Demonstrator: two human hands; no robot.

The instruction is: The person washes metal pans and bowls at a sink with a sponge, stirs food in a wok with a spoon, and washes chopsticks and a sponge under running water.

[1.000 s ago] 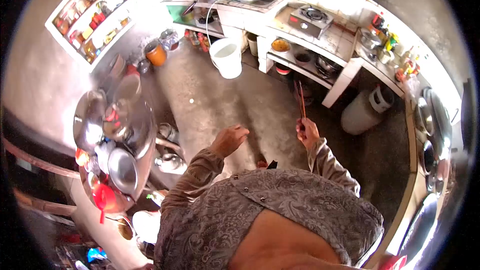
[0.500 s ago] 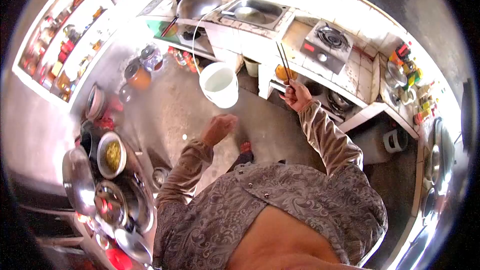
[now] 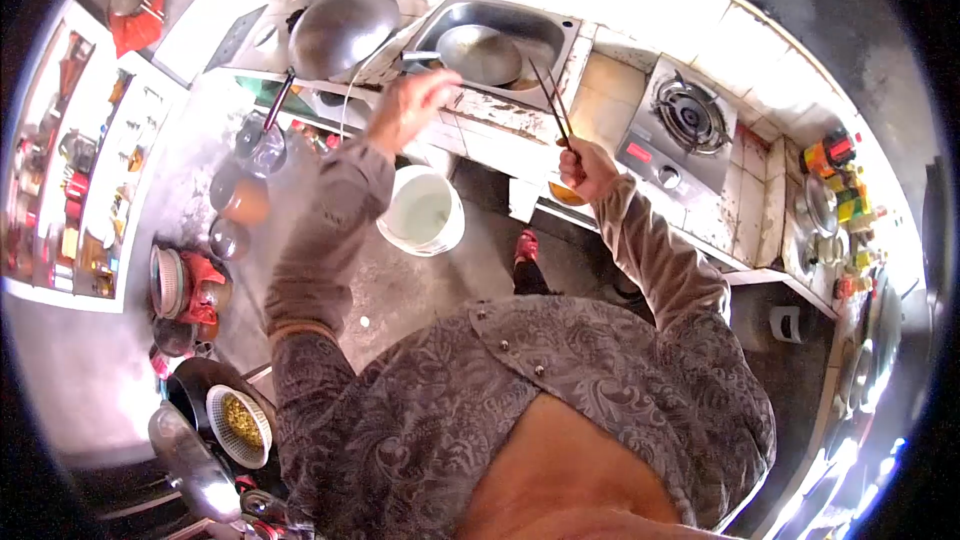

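Observation:
My left hand reaches over the counter's front edge, fingers stretched out and holding nothing. Just beyond it, a metal pan lies in the steel sink, its light handle pointing left over the rim. My hand looks close below that handle; whether they touch I cannot tell. A pair of dark chopsticks is gripped in my right hand, tips pointing up toward the sink's right corner. Below my left hand, a white bucket with some liquid stands on the floor.
Right of the sink is a gas stove. A large wok sits left of the sink. Jars line the floor at left, near a white basket of yellowish food. Bottles crowd the right counter.
My left hand has risen from above the floor to the sink's front edge, its fingers now extended. The view has moved nearer the counter. The chopsticks stay in my right hand.

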